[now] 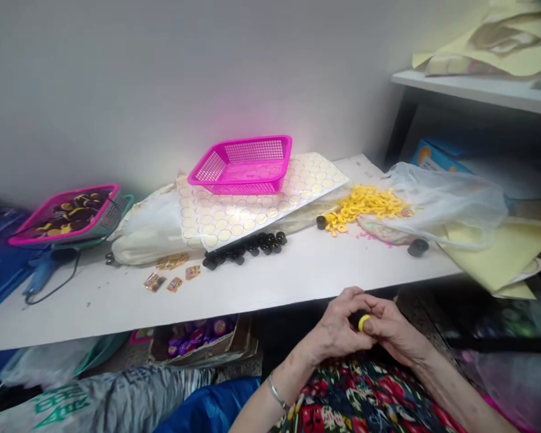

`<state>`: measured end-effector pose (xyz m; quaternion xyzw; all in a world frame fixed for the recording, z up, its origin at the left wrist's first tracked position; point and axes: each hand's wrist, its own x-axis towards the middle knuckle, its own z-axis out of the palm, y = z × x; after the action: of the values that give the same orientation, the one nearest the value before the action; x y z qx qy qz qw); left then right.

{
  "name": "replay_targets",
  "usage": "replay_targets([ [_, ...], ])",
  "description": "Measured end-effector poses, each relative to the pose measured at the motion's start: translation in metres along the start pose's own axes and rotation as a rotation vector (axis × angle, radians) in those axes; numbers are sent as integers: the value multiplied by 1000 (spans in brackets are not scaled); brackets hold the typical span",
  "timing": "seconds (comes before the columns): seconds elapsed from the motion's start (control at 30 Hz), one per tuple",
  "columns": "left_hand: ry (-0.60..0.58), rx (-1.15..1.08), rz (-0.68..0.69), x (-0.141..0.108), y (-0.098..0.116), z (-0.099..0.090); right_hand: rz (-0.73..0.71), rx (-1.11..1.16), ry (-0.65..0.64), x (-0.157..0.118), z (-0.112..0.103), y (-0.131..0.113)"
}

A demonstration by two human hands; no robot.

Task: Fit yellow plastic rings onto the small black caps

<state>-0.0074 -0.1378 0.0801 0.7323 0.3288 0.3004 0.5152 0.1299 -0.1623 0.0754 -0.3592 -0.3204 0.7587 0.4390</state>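
Head view shows the left hand [340, 322] and right hand [392, 329] pinching a small black piece [356, 319] with a yellow rim [363, 323] between them, loose yellow rings [367, 202] beyond the grip, seemingly a fitting step, the next move likely calling for steady thumb pressure.

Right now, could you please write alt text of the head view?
A left hand and a right hand hold a small black-and-yellow piece before a white table. On it are yellow pieces, black caps and a pink basket upon a circle-printed sheet.
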Motion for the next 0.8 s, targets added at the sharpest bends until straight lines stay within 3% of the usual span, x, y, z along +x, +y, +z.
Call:
replay_targets([
  [0.07, 42, 1, -22, 0, -11, 8, -16, 2, 44, 2, 0, 6],
  [0.13, 10, -2, -51, -1, -22, 11, -19, -4, 98, 5, -4, 15],
  [0.23, 6, 19, -58, -3, -37, -6, 31, -131, 215, 12, -20, 32],
  [0.3, 201, 86, -36, -2, -45, -33, 29, -397, 299, 20, -36, 40],
  [0.4, 713, 356, -133, 5, -55, -85, 9, -1054, 401, 36, -52, 46],
  [0.43, 871, 473, -208, 10, -58, -100, 75, -1276, 396, 42, -53, 45],
  [0.47, 947, 606, -274, 15, -61, -114, 184, -1455, 353, 49, -53, 44],
  [0.53, 963, 836, -369, 26, -67, -130, 364, -1700, 202, 63, -48, 42],
  [0.57, 949, 915, -414, 31, -69, -134, 389, -1722, 186, 70, -45, 41],
  [0.7, 874, 1055, -550, 44, -72, -131, 396, -1759, 144, 85, -35, 38],
  [0.8, 853, 1095, -589, 47, -72, -128, 395, -1790, 86, 75, -32, 32],
])
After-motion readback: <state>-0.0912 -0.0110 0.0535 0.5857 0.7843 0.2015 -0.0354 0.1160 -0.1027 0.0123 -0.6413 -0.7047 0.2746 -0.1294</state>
